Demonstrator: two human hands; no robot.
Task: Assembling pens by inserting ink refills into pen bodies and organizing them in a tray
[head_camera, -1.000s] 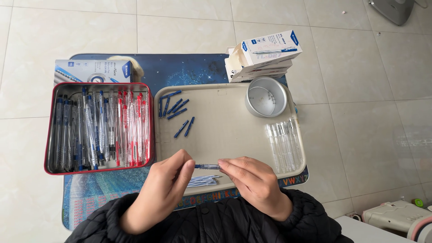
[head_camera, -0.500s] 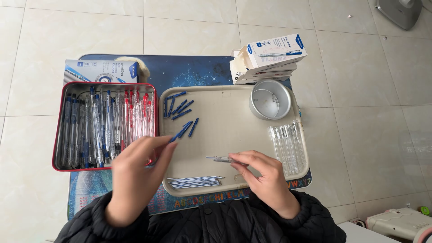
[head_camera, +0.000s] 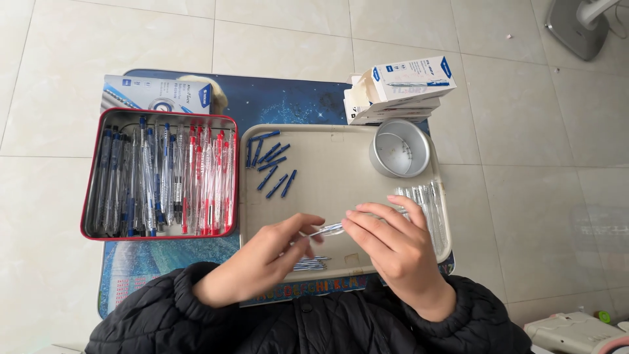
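Both hands, left (head_camera: 272, 252) and right (head_camera: 386, 239), pinch a clear pen barrel (head_camera: 325, 230) over the tray (head_camera: 341, 141). Mid-assembly, likely; next needs a blue cap (head_camera: 289, 183).

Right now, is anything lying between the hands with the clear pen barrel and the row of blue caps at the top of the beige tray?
Nothing visible does. The left hand and right hand pinch the clear pen barrel above the beige tray. The stretch of tray up to the blue caps looks bare; the metal cup sits off to the right.

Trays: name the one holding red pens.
The red-rimmed tin tray on the person's left holds red pens beside blue ones; the beige tray holds only loose blue caps and clear barrels.
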